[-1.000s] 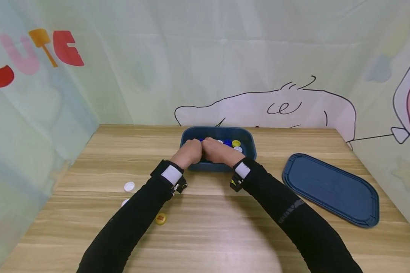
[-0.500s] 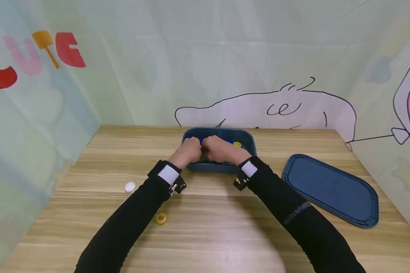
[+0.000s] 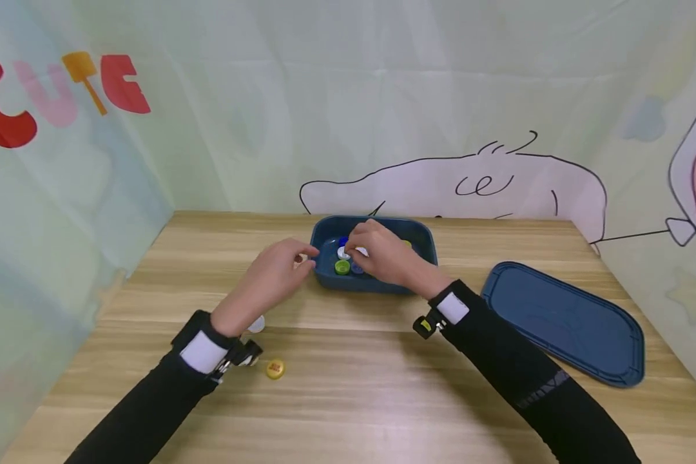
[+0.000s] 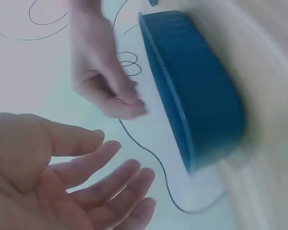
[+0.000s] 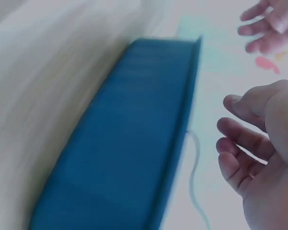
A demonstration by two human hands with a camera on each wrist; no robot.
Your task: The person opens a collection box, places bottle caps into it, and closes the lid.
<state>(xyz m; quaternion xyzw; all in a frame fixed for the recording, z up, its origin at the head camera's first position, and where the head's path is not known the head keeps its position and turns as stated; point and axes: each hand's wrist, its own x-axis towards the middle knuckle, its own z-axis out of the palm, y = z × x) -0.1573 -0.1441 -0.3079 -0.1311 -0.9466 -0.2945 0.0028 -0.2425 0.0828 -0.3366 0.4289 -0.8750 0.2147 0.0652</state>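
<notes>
A dark blue box [image 3: 377, 284] stands near the table's back edge with several bottle caps in it, among them a green cap [image 3: 342, 267], a white cap [image 3: 343, 253] and a blue cap [image 3: 343, 241]. My left hand [image 3: 272, 277] is off the box's left end, its fingers spread and holding nothing, as the left wrist view also shows. Above the box hovers my right hand [image 3: 385, 254], fingers loosely bent, thumb apart from them. In the right wrist view nothing lies between the right fingers [image 5: 247, 139]. My right hand hides part of the box's contents.
On the wooden table [image 3: 348, 399], a yellow cap [image 3: 275, 369] and a white cap [image 3: 256, 324] lie by my left forearm. A flat dark blue lid [image 3: 565, 322] lies at the right. Printed cloth [image 3: 238, 129] rises behind and along the sides.
Both hands were together, curled, over the box. My left hand has come out to the left and opened; my right has shifted slightly right and loosened. The green cap now shows in the box.
</notes>
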